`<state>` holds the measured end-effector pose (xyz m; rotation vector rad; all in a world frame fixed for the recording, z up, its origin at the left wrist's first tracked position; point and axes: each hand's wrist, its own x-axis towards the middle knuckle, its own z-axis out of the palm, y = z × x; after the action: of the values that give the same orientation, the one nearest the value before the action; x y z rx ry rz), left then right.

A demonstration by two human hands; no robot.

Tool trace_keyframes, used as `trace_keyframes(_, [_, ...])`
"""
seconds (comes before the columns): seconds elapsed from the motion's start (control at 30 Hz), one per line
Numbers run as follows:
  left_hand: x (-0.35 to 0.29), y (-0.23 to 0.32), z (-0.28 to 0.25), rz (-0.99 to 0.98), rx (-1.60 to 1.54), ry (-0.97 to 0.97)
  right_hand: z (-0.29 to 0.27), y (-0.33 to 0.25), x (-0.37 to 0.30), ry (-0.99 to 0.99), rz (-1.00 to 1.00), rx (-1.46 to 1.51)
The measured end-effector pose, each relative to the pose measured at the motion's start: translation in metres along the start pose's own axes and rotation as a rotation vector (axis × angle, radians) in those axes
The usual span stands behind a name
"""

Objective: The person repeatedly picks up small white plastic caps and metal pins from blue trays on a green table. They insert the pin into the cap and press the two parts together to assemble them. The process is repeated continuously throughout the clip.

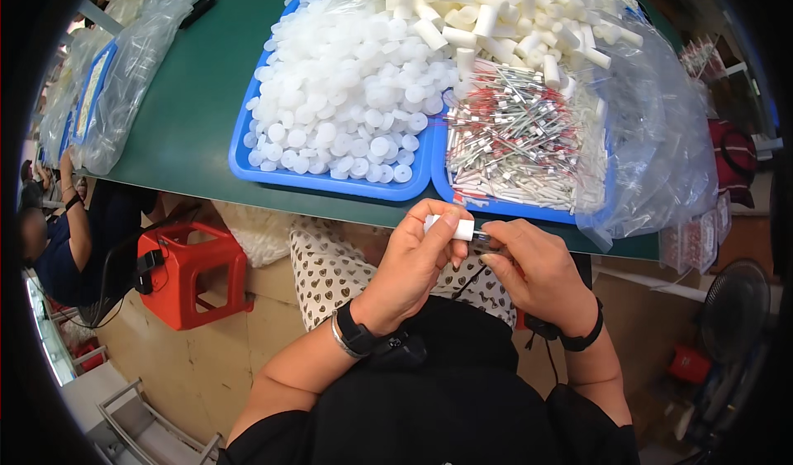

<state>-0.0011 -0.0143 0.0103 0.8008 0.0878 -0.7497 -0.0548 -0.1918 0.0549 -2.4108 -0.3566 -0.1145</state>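
Just off the table's near edge, my left hand (pixel 413 258) pinches a short white cylinder (pixel 464 230) between thumb and fingers. My right hand (pixel 533 260) is closed at the cylinder's right end, its thumb and fingertips around something small and partly metallic that I cannot make out. Beyond my hands is a blue tray (pixel 330 182) heaped with translucent white discs (pixel 330 93). A second blue tray (pixel 529 211) holds thin metal rods with white and red parts (pixel 512 126). Off-white hollow cylinders (pixel 496 11) are piled behind it.
Clear plastic bags (pixel 661 126) drape over the right tray's side. The green table (pixel 186 126) extends left, toward another person (pixel 74 234) and a red stool (pixel 194 271). A dark fan (pixel 733 312) stands at the right. Patterned cloth (pixel 330 271) covers my lap.
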Motion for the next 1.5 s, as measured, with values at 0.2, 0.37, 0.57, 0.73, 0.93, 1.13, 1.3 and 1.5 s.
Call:
trace_keyframes(0.2, [-0.001, -0.005, -0.008, 0.035, 0.010, -0.037, 0.012, 0.000, 0.000, 0.023, 0.044, 0.064])
trace_keyframes(0.37, [-0.005, -0.017, -0.011, 0.237, 0.345, 0.008, 0.021, 0.004, -0.003, 0.050, 0.075, 0.205])
trace_keyframes(0.57, [-0.006, -0.013, -0.011, 0.244, 0.490, -0.333, 0.027, 0.008, 0.001, -0.014, -0.171, 0.175])
trace_keyframes(0.73, [-0.005, -0.015, -0.018, 0.249, 0.507, -0.376, 0.037, 0.010, -0.003, -0.034, -0.137, 0.207])
trace_keyframes(0.93, [-0.005, -0.013, -0.014, -0.026, -0.019, -0.321, 0.042, -0.001, 0.005, 0.115, -0.044, 0.164])
trace_keyframes(1.13, [-0.008, -0.007, -0.015, -0.108, -0.191, -0.324, 0.041, 0.007, 0.011, 0.143, -0.243, -0.063])
trace_keyframes(1.3, [-0.017, -0.020, -0.014, -0.074, -0.334, -0.218, 0.056, -0.005, 0.010, 0.104, -0.183, -0.069])
trace_keyframes(1.5, [-0.010, -0.023, -0.020, -0.076, -0.318, -0.077, 0.077, -0.015, 0.011, 0.086, 0.022, -0.086])
